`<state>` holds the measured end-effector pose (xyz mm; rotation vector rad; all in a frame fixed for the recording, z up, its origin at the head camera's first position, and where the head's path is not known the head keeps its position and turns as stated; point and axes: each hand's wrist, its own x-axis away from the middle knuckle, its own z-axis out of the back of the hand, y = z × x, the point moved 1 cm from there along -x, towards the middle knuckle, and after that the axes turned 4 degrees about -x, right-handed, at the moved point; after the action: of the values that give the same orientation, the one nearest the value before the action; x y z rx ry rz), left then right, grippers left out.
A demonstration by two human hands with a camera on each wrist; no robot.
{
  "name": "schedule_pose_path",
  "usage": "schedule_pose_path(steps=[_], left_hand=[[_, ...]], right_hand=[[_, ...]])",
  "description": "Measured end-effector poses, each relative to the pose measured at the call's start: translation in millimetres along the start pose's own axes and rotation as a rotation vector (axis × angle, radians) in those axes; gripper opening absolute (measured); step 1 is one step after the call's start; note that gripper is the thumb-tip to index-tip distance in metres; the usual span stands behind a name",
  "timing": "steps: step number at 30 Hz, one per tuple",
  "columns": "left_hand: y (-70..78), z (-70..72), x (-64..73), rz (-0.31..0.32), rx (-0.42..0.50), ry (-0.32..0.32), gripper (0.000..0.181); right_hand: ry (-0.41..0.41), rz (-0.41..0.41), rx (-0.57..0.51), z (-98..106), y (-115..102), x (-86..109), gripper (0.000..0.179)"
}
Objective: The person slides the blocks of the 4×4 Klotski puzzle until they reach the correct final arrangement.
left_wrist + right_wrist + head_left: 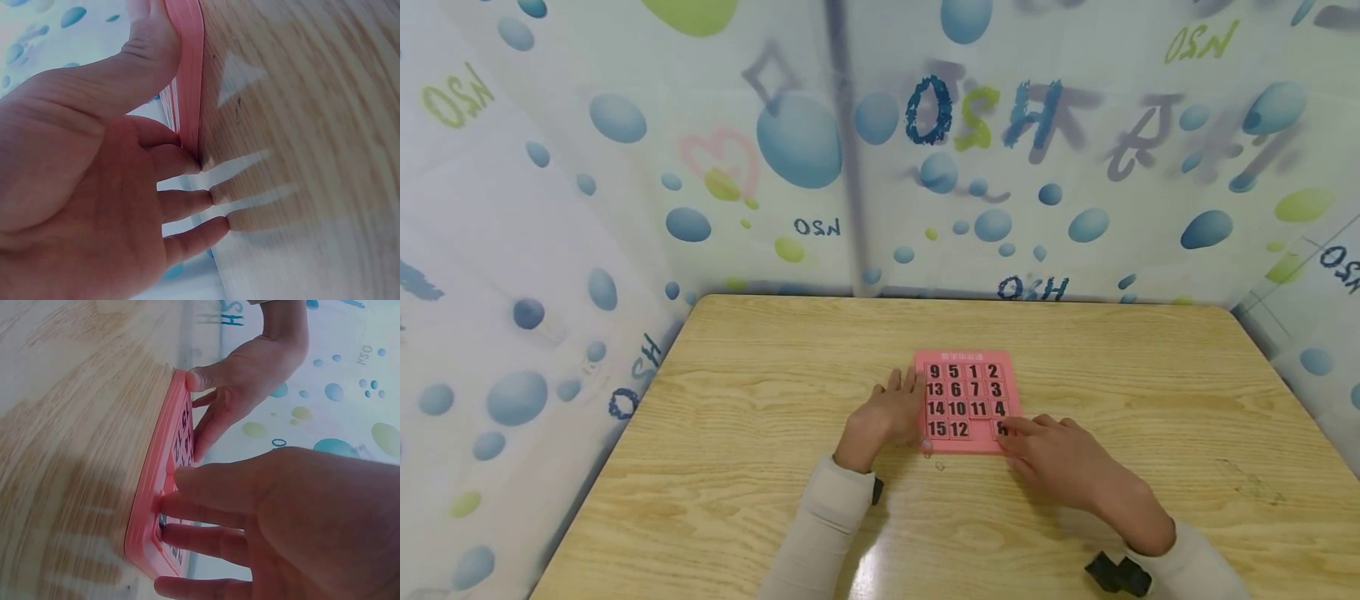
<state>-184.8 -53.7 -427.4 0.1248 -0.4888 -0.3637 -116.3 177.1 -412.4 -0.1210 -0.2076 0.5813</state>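
A pink sliding number puzzle lies flat on the table, its black-numbered tiles in rows. The bottom row reads 15, 12, a gap, then the 8 tile, partly covered by fingertips. My left hand lies along the frame's left side, thumb at the near left corner. In the left wrist view, that hand's fingers are spread, the outer fingertips on the tabletop. Over the near right corner, my right hand touches the 8 tile with extended fingers. The right wrist view shows its fingers spread over the puzzle.
The wooden table stretches around the puzzle on all sides. Behind it and at the left hangs a pale curtain with blue and green bubble prints. A small ring-shaped mark shows just below the puzzle's near edge.
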Motion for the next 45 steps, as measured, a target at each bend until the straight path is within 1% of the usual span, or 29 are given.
schedule_pose_path(steps=[2, 4, 8, 11, 16, 22, 27, 38, 45], left_hand=[[-0.3, 0.2, 0.1, -0.002, 0.003, 0.001, 0.111], [-0.4, 0.3, 0.0, -0.002, 0.001, 0.002, 0.112], [0.1, 0.7, 0.1, 0.004, -0.006, -0.003, 0.111], [0.4, 0.9, 0.1, 0.007, -0.014, -0.001, 0.110], [0.5, 0.3, -0.4, 0.006, -0.021, 0.002, 0.111], [-0.1, -1.0, -1.5, 0.005, -0.015, -0.003, 0.110], [-0.8, -0.7, -1.2, -0.004, -0.013, -0.005, 0.110], [-0.6, 0.8, -0.5, -0.010, -0.005, -0.001, 0.111], [-0.5, 0.7, -0.7, -0.014, -0.005, -0.001, 0.111]], right_hand=[[0.020, 0.011, 0.012, -1, -1, -1.4, 0.032], [0.062, 0.027, 0.024, -2, -2, -3.4, 0.030], [0.164, 0.086, 0.034, -7, -9, -9.6, 0.029], [0.203, 0.126, 0.027, -12, -15, -14.7, 0.030], [0.179, 0.142, 0.025, -16, -24, -21.4, 0.031], [0.145, 0.127, 0.009, -15, -30, -22.7, 0.031], [0.134, 0.112, -0.008, -15, -28, -21.8, 0.031], [0.132, 0.107, 0.004, -14, -21, -16.5, 0.032], [0.106, 0.083, 0.002, -13, -17, -12.7, 0.032]])
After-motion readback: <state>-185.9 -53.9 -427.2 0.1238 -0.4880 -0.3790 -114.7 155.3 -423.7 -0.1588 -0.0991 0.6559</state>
